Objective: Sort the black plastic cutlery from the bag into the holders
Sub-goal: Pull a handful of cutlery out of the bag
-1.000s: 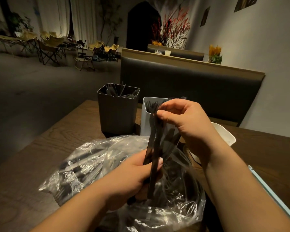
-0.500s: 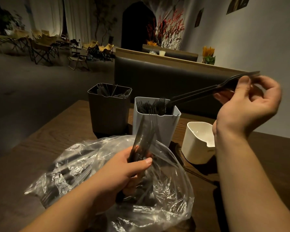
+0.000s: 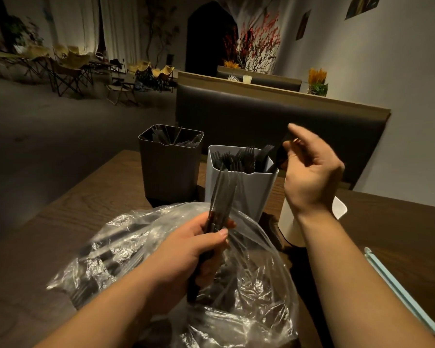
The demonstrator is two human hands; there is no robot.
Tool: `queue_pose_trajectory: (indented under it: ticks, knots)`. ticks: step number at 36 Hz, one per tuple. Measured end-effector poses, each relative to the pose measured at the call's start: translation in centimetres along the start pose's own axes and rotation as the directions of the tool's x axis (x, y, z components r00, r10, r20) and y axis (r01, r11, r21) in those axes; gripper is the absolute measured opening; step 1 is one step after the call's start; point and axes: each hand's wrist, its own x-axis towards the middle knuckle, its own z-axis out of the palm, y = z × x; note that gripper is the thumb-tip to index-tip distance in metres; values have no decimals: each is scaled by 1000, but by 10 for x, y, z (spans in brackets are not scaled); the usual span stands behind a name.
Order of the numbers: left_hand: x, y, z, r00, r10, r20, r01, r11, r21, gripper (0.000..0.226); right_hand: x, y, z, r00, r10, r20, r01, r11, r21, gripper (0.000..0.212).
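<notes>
A clear plastic bag [image 3: 249,310] with black cutlery inside lies on the wooden table [image 3: 86,209] in front of me. Above it my left hand [image 3: 186,249] grips a bundle of black knives [image 3: 222,194], blades pointing up. Behind the bag stand a dark holder [image 3: 168,172] with some cutlery, a light grey holder [image 3: 236,197] full of black forks, and a white holder [image 3: 290,229] partly hidden by my right forearm. My right hand [image 3: 312,177] is at the grey holder's right rim and pinches a black cutlery piece [image 3: 278,156] that slants down into it; motion blur hides its type.
A dark padded bench back [image 3: 261,121] runs behind the table. A pale blue flat object [image 3: 399,292] lies near the table's right edge. Folding chairs and plants stand far off across the room at the left.
My right hand pulled one black piece out of the bundle, swung it up to the right, then brought it down to the grey holder. My left hand kept its grip on the knives.
</notes>
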Motion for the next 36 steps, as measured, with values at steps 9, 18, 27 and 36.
queue_pose_trajectory:
  ticks: [9, 18, 27, 36]
  knots:
    - [-2, 7, 1, 999, -2, 37, 5, 996, -88, 37, -2, -2, 0, 938, 142, 315, -39, 949, -312, 35]
    - [-2, 5, -2, 992, 113, 57, -104, 984, -144, 28, 12, -58, -12, 887, 110, 449, -59, 990, -125, 21]
    - [-6, 8, 3, 993, 122, 11, -120, 987, -109, 34, 2, -90, -11, 480, 237, 845, -545, 835, 75, 11]
    - [-5, 10, 4, 995, 100, -5, -100, 986, -130, 38, 3, -83, -9, 550, 292, 782, -545, 836, 72, 13]
